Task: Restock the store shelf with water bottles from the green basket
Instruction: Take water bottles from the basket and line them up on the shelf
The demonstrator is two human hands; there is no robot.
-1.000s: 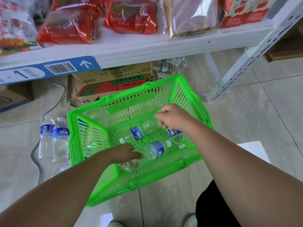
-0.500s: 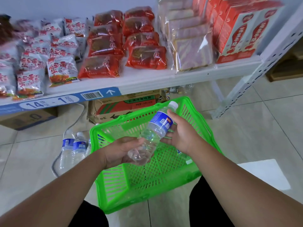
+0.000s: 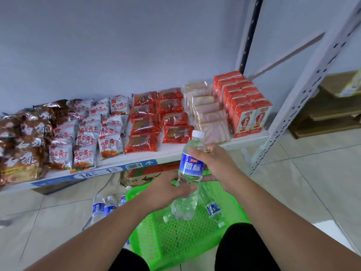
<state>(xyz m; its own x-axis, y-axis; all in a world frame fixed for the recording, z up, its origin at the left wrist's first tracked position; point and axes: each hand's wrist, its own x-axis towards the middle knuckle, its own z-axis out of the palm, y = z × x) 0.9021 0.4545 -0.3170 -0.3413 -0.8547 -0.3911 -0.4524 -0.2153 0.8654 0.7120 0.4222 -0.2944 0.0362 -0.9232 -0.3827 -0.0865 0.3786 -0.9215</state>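
Note:
A clear water bottle [image 3: 190,167] with a blue label and white cap stands nearly upright in both my hands, above the green basket [image 3: 175,237]. My left hand [image 3: 168,189] grips its middle from the left. My right hand [image 3: 216,165] grips it near the neck and label from the right. Two more bottles [image 3: 214,210] lie inside the basket. The white store shelf [image 3: 172,151] runs just behind the held bottle.
Snack bags, red packets, wrapped bread and red cartons [image 3: 246,106] fill the shelf. Three bottles [image 3: 103,207] stand on the tiled floor left of the basket. A cardboard box [image 3: 144,176] sits under the shelf. A perforated white upright [image 3: 304,90] rises at right.
Both hands lifted one bottle out of the basket and turned it from tilted to nearly upright, raising it toward the shelf. The view tilted upward.

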